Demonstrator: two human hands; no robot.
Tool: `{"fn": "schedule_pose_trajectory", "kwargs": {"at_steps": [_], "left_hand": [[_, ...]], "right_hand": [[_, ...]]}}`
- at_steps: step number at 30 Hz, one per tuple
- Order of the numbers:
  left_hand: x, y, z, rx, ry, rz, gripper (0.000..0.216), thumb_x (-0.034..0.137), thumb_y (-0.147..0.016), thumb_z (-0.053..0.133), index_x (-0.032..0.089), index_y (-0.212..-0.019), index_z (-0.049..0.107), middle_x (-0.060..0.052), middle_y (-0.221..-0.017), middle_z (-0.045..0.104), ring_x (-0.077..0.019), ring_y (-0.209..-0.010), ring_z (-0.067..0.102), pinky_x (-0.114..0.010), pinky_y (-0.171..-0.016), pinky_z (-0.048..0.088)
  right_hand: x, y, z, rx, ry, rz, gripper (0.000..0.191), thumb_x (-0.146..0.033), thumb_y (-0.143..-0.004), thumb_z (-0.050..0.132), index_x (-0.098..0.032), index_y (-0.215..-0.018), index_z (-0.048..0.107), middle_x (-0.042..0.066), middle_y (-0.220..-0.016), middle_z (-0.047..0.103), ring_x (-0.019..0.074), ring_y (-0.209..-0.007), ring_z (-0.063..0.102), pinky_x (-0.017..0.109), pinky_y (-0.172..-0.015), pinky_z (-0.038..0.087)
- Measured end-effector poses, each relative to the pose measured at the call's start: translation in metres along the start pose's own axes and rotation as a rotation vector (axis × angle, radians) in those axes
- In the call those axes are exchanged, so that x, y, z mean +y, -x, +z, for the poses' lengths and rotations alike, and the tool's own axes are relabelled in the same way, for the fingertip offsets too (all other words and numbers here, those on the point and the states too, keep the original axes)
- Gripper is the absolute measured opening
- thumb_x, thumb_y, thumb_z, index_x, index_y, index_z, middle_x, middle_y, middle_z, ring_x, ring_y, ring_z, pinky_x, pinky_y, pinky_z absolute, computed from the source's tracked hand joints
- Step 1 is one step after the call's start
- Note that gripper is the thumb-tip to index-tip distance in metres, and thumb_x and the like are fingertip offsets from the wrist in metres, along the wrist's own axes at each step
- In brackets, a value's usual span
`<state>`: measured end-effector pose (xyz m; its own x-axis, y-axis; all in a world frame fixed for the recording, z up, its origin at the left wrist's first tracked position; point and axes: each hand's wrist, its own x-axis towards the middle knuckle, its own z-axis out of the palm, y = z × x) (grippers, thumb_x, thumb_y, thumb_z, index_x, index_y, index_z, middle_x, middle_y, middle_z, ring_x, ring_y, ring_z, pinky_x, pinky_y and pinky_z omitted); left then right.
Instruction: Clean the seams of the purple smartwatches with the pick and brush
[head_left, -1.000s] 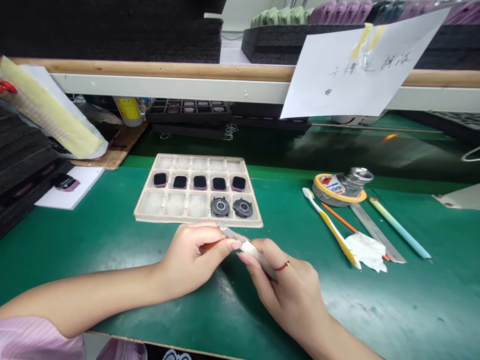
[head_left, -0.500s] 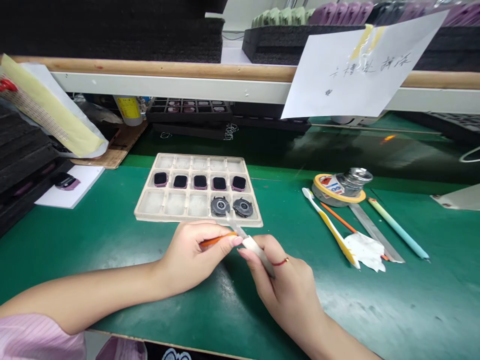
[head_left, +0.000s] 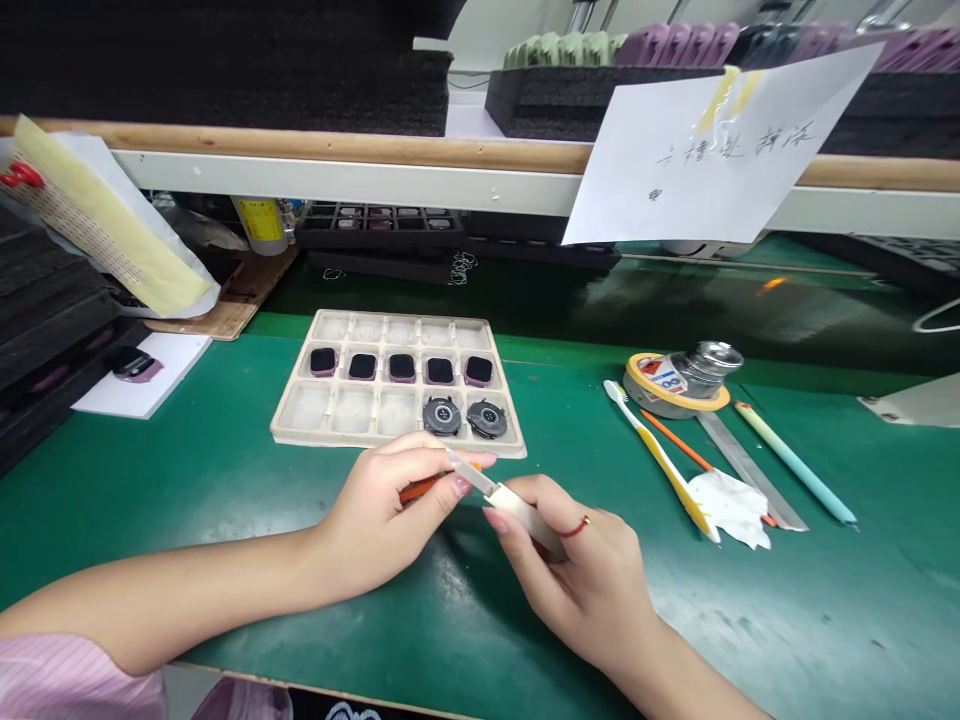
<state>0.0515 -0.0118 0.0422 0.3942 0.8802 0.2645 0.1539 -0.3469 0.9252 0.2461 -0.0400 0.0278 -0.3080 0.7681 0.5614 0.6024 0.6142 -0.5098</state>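
My left hand pinches a thin orange stick, much of it covered by the fingers. In my right hand is a white-handled utility knife, its blade out and pointing up to the left. The blade lies across the stick at my left fingertips; whether it cuts in cannot be seen. Just beyond my hands is a pale compartment tray. Its middle row holds several squarish dark-faced watch bodies, and two round black watch bodies sit in the near row, at the right.
A toothbrush, an orange stick, a steel ruler and a pen lie to the right. Beside them a metal-topped jar stands in a tape roll. A paper sign hangs from the shelf edge.
The knife has slid back down to the right, its tip leaving the tray's edge for my left fingers. My right hand has shifted slightly right. The left hand has barely moved.
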Motion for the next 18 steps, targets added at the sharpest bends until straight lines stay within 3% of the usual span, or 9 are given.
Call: {"fn": "schedule_pose_trajectory", "kwargs": {"at_steps": [7, 15, 18], "left_hand": [[0.0024, -0.001, 0.0004, 0.012, 0.003, 0.057, 0.02, 0.017, -0.096, 0.057, 0.015, -0.093, 0.077, -0.007, -0.097, 0.072, -0.0131, -0.086, 0.067, -0.022, -0.076, 0.054], [0.0008, 0.001, 0.0014, 0.013, 0.01, 0.011, 0.021, 0.025, -0.095, 0.06, 0.017, -0.104, 0.077, -0.007, -0.089, 0.067, -0.0144, -0.072, 0.063, -0.023, -0.058, 0.049], [-0.0008, -0.0008, 0.0018, 0.046, 0.014, 0.036, 0.018, 0.026, -0.094, 0.064, 0.017, -0.097, 0.079, -0.006, -0.081, 0.069, -0.0133, -0.069, 0.064, -0.023, -0.061, 0.051]], "right_hand": [[0.0015, -0.0002, 0.0021, -0.005, 0.044, 0.001, 0.011, -0.024, -0.1, 0.05, -0.02, -0.09, 0.054, -0.007, -0.06, 0.056, 0.0048, -0.039, 0.041, 0.017, -0.039, 0.03], [0.0007, -0.001, 0.0038, -0.004, 0.068, 0.014, 0.012, -0.023, -0.1, 0.049, -0.02, -0.089, 0.055, -0.005, -0.061, 0.061, 0.006, -0.041, 0.045, 0.017, -0.041, 0.034], [0.0, -0.0002, 0.0044, 0.004, 0.087, -0.007, 0.013, -0.023, -0.101, 0.048, -0.02, -0.09, 0.054, -0.005, -0.06, 0.059, 0.0058, -0.04, 0.044, 0.017, -0.041, 0.034]]}}
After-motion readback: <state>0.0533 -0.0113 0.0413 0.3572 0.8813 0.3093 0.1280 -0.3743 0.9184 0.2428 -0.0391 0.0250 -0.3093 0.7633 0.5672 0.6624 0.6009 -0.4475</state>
